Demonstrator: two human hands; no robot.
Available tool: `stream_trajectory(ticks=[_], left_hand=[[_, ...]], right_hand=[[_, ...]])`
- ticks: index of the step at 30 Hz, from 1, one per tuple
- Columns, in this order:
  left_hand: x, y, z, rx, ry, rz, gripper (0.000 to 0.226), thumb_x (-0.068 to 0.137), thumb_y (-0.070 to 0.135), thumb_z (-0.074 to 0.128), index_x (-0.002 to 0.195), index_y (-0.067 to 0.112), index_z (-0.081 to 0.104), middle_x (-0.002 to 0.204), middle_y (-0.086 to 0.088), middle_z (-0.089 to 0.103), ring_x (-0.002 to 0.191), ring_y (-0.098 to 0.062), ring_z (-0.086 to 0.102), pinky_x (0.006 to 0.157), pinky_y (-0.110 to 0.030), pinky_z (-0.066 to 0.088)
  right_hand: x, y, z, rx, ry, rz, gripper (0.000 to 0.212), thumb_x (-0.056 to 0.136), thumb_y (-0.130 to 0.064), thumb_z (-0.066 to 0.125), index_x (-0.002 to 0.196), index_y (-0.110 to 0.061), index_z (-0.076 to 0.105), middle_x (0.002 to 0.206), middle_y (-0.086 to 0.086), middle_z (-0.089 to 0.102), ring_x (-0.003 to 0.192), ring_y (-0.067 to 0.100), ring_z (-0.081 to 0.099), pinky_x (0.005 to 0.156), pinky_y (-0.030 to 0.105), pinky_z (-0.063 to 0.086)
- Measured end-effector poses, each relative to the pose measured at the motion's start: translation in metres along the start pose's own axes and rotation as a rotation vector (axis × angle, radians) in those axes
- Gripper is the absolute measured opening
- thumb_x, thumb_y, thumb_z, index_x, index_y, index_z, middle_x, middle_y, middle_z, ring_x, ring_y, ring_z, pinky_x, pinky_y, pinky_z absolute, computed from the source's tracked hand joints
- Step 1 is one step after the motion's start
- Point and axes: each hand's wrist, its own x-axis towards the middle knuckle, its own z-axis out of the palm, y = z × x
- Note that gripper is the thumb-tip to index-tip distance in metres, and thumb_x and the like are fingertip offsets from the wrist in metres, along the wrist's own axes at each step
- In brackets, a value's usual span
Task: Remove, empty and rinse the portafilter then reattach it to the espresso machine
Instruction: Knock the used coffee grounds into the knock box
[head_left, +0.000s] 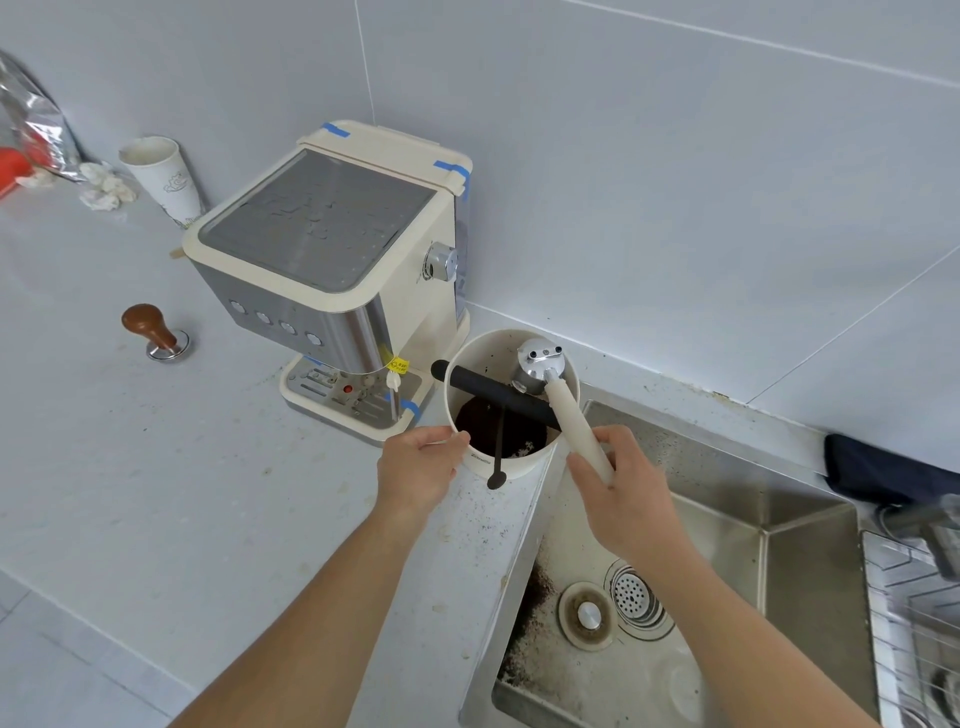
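Portafilter: emptying step, spent grounds into knock box.
Right hand (623, 499) curls round the cream handle; portafilter (540, 364) is inverted over the knock box (514, 465), head just beyond the black bar (493, 387). Left hand (415, 467) grips the box wall. Advice — strike the rim squarely on the bar with the box braced, then rinse at the sink (727, 519).

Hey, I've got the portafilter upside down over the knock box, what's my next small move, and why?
Probably rap the portafilter down on the black bar. It hangs spouts-up over the knock box, your right hand grips its handle and your left hand holds the box wall. Its open side faces down, unseen, so I can't tell it's empty.
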Motion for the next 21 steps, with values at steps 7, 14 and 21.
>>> stream_trajectory(ticks=[7, 14, 21], left_hand=[[-0.007, 0.004, 0.002, 0.002, -0.007, 0.019, 0.022, 0.086, 0.028, 0.073, 0.106, 0.02, 0.071, 0.095, 0.003, 0.072, 0.085, -0.013, 0.071, 0.08, -0.032, 0.059], [-0.025, 0.019, -0.013, -0.006, -0.065, 0.043, 0.008, 0.087, 0.027, 0.069, 0.095, 0.027, 0.069, 0.1, 0.004, 0.071, 0.088, -0.009, 0.069, 0.069, -0.022, 0.056], [-0.062, 0.038, -0.018, 0.035, -0.152, 0.196, 0.009, 0.081, 0.034, 0.068, 0.086, 0.032, 0.075, 0.085, 0.009, 0.074, 0.086, -0.008, 0.07, 0.075, -0.025, 0.057]], right_hand=[[-0.006, -0.005, -0.009, 0.517, -0.077, 0.208, 0.015, 0.099, -0.026, 0.057, 0.112, -0.019, 0.059, 0.067, 0.0, 0.062, 0.049, 0.015, 0.052, 0.044, 0.028, 0.044], [-0.01, -0.009, -0.028, 1.201, -0.305, 0.444, 0.038, 0.09, -0.032, 0.067, 0.116, -0.007, 0.056, 0.071, 0.008, 0.061, 0.049, 0.015, 0.051, 0.038, 0.023, 0.042], [-0.027, 0.002, -0.044, 1.471, -0.436, 0.461, 0.041, 0.079, -0.027, 0.071, 0.112, -0.005, 0.062, 0.071, 0.006, 0.06, 0.047, 0.011, 0.05, 0.036, 0.019, 0.043]])
